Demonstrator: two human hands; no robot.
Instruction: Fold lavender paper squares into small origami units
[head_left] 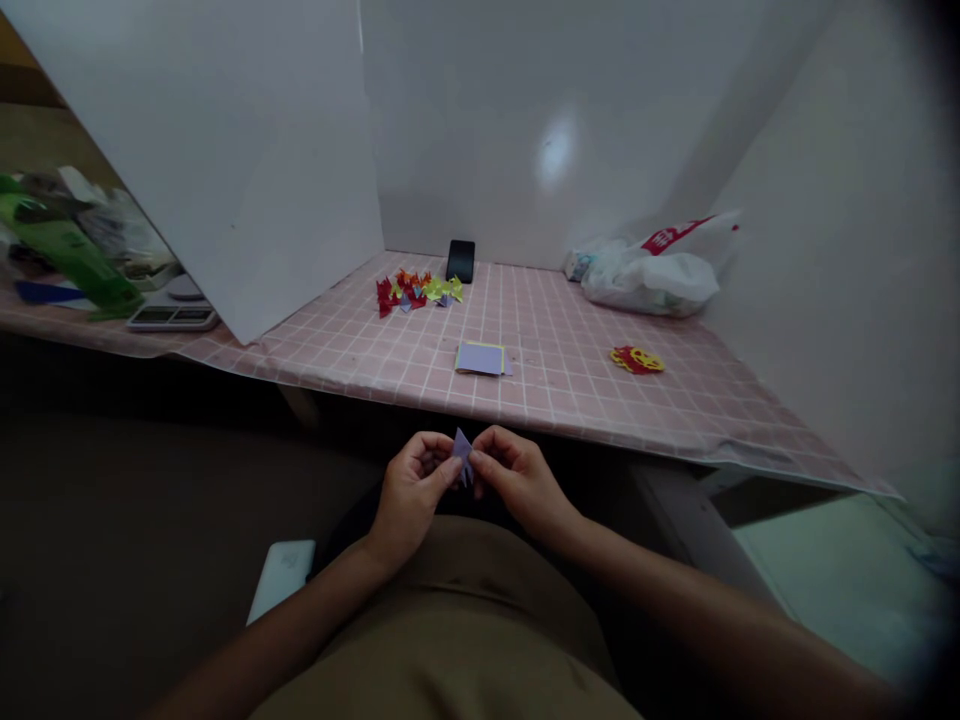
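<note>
Between my two hands, over my lap and just off the table's front edge, is a small piece of folded purple paper (462,446). Its pointed tip sticks up and narrower points hang below. My left hand (415,487) pinches it from the left with thumb and fingers. From the other side, my right hand (520,478) grips it the same way. Part of the paper is hidden behind my fingertips. On the table straight ahead lies a stack of purple and yellow paper squares (481,358). Farther back is a pile of small folded papers (414,290) in red, orange, yellow and purple.
A dark phone (460,261) leans at the back of the pink checked table (555,400). To the right are a white plastic bag (651,280) and a red and yellow item (637,360). White panels surround the table. Left are a kitchen scale (172,317) and green bottle (71,255).
</note>
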